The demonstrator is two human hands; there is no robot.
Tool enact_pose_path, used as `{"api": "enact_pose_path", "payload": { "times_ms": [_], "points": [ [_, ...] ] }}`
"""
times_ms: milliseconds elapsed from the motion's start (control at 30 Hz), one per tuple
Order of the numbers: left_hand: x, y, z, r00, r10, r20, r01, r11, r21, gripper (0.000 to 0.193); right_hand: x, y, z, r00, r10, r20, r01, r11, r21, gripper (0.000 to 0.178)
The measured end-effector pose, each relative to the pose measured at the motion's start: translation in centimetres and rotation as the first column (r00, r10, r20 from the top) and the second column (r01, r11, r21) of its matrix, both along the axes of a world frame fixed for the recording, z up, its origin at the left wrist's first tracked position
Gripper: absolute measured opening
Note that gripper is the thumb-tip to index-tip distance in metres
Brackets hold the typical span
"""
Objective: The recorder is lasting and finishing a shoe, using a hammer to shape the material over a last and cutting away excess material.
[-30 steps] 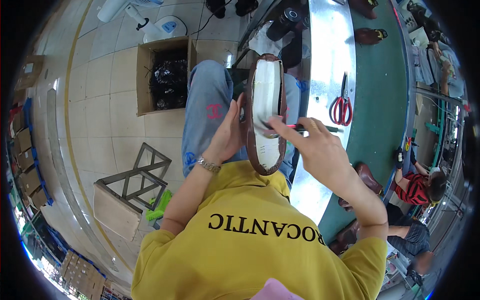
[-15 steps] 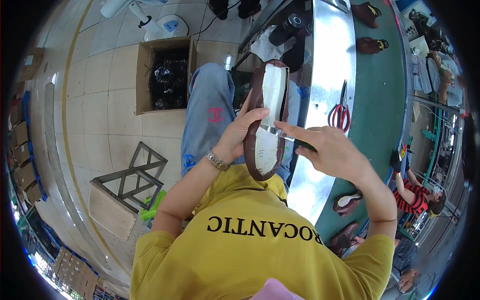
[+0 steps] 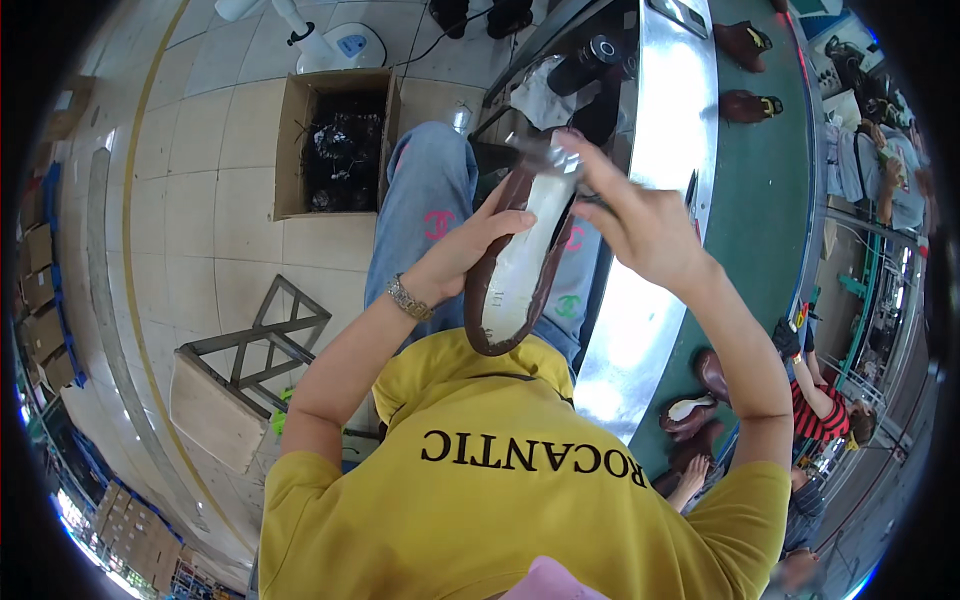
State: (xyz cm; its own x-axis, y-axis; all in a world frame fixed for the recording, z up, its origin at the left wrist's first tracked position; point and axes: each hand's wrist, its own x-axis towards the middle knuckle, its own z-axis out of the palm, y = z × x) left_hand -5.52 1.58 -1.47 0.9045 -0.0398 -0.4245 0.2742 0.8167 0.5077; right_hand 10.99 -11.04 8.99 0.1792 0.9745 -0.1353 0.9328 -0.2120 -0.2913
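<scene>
- Brown shoe upper (image 3: 515,265) with a pale insole face was held up over the person's lap, toe end toward 12 o'clock, heel end toward 6 o'clock, close above the yellow shirt (image 3: 500,480).
- Left hand (image 3: 462,255) sat at the shoe's 9 o'clock side, fingers curled partly closed around its edge, gripping it.
- Right hand (image 3: 640,225) sat at the shoe's 2 o'clock, fingers closed down on the toe end; whether it also pinched a small tool could not be told.
- Risk, judged: the grip was only along the edges, so a hard pull at the toe could twist the shoe out of the left hand and drop it onto the lap or floor.
- Cardboard box (image 3: 340,140) stood at 10 o'clock of the shoe on the tiled floor, open, holding dark tangled scraps.
- Green conveyor belt (image 3: 760,200) ran at 3 o'clock, carrying further brown shoes (image 3: 745,105).
</scene>
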Motion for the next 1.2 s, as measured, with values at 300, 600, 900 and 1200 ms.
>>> {"api": "enact_pose_path", "payload": {
  "times_ms": [300,600,900,1200],
  "points": [
    [-0.6,0.6,-0.4,0.994,-0.082,-0.076,0.089,0.992,0.091,0.079,-2.2,-1.2,-0.9,0.997,-0.035,-0.066,0.042,0.993,0.111,0.069],
    [-1.3,1.9,-0.5,0.969,-0.245,-0.032,0.247,0.964,0.095,0.084,-3.5,-1.2,0.0,0.995,0.000,-0.099,0.002,1.000,0.024,0.065],
    [-4.6,-0.4,-0.1,0.996,0.081,-0.048,-0.088,0.979,-0.186,0.066,-3.9,-1.7,-0.2,0.983,-0.114,-0.143,0.116,0.993,0.007,0.069],
    [-4.7,-2.2,-0.1,0.990,0.141,-0.003,-0.129,0.917,0.377,0.089,-6.1,-1.0,0.4,0.985,0.104,-0.141,-0.068,0.969,0.238,0.071]
  ]
}}
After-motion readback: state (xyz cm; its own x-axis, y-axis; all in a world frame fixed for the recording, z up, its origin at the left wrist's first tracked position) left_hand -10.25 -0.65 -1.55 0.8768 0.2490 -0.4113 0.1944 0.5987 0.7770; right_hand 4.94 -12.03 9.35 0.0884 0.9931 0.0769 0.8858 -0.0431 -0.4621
